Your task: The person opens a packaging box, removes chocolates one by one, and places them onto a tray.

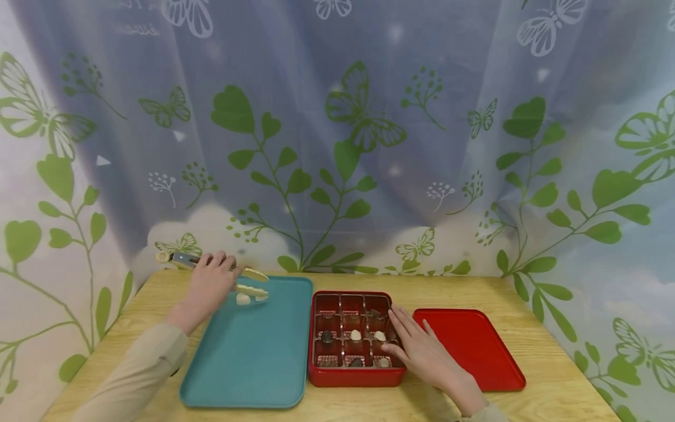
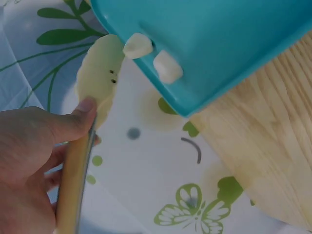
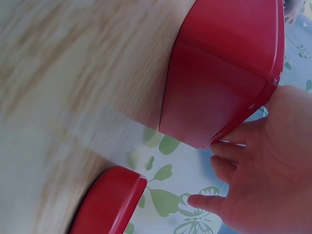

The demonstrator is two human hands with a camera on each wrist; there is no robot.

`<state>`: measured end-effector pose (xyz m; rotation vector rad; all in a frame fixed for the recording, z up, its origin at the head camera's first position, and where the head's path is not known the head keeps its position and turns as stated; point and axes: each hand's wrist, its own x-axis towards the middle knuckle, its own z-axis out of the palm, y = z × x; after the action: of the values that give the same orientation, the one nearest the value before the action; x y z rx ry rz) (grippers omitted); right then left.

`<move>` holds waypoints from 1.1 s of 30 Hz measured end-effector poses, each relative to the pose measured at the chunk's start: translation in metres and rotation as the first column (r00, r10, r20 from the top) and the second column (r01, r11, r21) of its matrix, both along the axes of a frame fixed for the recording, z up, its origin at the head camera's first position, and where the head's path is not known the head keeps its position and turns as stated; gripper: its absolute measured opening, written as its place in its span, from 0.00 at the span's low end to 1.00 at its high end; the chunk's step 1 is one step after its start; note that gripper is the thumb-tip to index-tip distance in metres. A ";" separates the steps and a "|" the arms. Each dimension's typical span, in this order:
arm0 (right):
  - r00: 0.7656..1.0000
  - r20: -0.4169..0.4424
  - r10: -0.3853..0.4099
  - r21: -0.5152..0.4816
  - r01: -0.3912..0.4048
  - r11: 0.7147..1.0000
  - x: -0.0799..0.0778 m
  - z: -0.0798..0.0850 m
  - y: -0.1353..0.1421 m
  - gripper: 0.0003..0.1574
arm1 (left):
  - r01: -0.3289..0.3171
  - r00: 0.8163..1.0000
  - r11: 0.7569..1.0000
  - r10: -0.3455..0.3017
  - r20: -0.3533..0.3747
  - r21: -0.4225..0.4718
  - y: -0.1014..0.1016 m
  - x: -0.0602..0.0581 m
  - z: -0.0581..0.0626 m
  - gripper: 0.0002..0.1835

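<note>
My left hand (image 1: pixel 210 284) grips a pair of tongs (image 1: pixel 253 291) with cream-coloured tips, above the far left part of a blue tray (image 1: pixel 253 363). The tips stand apart. Right by them on the tray lie two small white chocolates (image 2: pixel 138 46); in the left wrist view both sit near the tray's edge, outside the tongs (image 2: pixel 101 68). A red box (image 1: pixel 358 378) with a divided insert stands right of the tray. Dark chocolates (image 1: pixel 327 337) and white chocolates (image 1: pixel 355 335) lie in some compartments. My right hand (image 1: pixel 424 351) rests with extended fingers against the box's right rim.
A flat red lid (image 1: pixel 480 346) lies right of the box, partly behind my right hand. Everything stands on a wooden table (image 1: pixel 411 284). A curtain (image 1: pixel 327 146) printed with leaves and butterflies hangs behind the table and along its sides.
</note>
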<state>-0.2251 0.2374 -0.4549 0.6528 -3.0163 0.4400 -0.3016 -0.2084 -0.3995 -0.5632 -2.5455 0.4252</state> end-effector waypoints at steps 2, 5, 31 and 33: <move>1.000 0.004 0.000 -0.002 0.000 1.000 0.000 0.000 0.000 0.51 | -0.013 1.000 1.000 0.013 0.024 0.011 -0.003 0.003 0.002 0.21; 1.000 0.002 0.000 -0.005 0.000 1.000 0.001 0.001 0.000 0.51 | -0.020 0.998 0.999 0.019 0.057 0.024 -0.004 0.006 0.001 0.20; 1.000 0.012 -0.006 -0.010 0.006 1.000 -0.001 0.000 0.000 0.52 | -0.064 0.997 0.990 0.069 -0.035 0.126 0.011 -0.011 -0.032 0.15; 1.000 0.013 -0.006 -0.012 0.006 1.000 -0.001 0.000 0.001 0.52 | -0.057 0.997 0.989 0.063 -0.038 0.133 0.012 -0.010 -0.034 0.16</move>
<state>-0.2259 0.2379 -0.4551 0.6426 -3.0248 0.4639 -0.3117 -0.1964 -0.4331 -0.4256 -2.5327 0.2841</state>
